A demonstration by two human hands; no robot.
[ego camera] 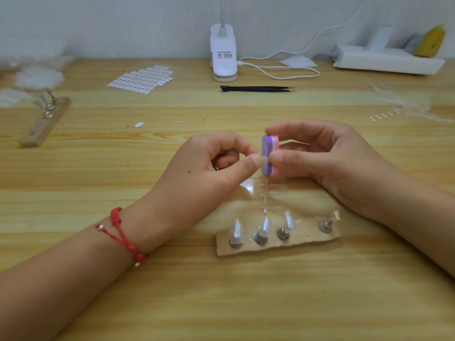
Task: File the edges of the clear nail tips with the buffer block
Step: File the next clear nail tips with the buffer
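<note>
Several metal pegs [46,107] sit on a wooden strip [44,129] out at ten o'clock on the table [221,303], with white fluff [39,76] just beyond them. Toward eleven o'clock lies a sheet of small white oval tabs [141,80]. A red cord bracelet [123,236] circles the left wrist at seven o'clock.

Near the centre, the left hand [209,168] pinches a clear nail tip [264,160] between thumb and forefinger, with the other fingers curled in. At twelve o'clock a white clip lamp [223,55] stands at the table's far edge, and black tweezers [256,89] lie just in front of it.

The clear nail tip touches the purple face of the buffer block [269,153]. The block is held on edge above the table, its pink side turned toward three o'clock. A clear stem [265,195] with more clear tips runs from the block toward six o'clock.

Nearer still, a brown holder board [278,244] carries four metal stands [283,233]. Three of them are topped with pale tips [236,233].

The right hand [332,163] grips the block, forefinger on its top end and thumb on its lower part. At two o'clock a white power strip [386,60] lies by the wall.
</note>
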